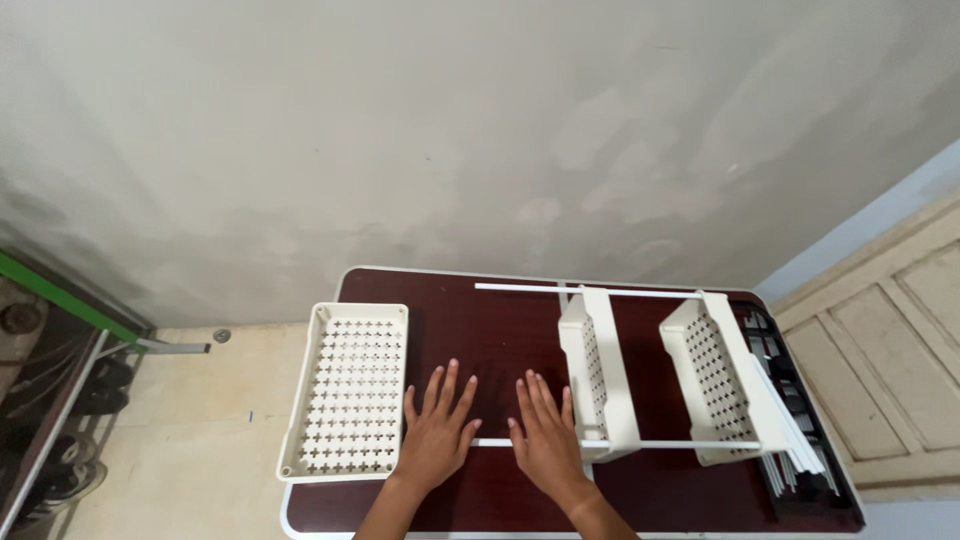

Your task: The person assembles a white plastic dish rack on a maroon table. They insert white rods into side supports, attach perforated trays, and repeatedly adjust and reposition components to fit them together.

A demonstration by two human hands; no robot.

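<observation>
My left hand (437,430) lies flat on the dark red table (500,330), fingers spread, holding nothing. Its outer edge is right beside a loose cream perforated tray (348,390) that lies flat at the table's left end. My right hand (545,435) also rests flat with fingers apart, over the near white rod (660,445) of a partly built rack. That rack holds two cream perforated trays, one in the middle (597,370) and one further right (712,375), standing on edge between the near rod and a far white rod (530,289).
A bundle of white rods and dark parts (795,440) lies along the table's right edge. A pale plastered wall rises behind the table. A wooden panelled door (890,360) stands at the right, and a green-edged shelf with dark items (50,380) at the left on a tiled floor.
</observation>
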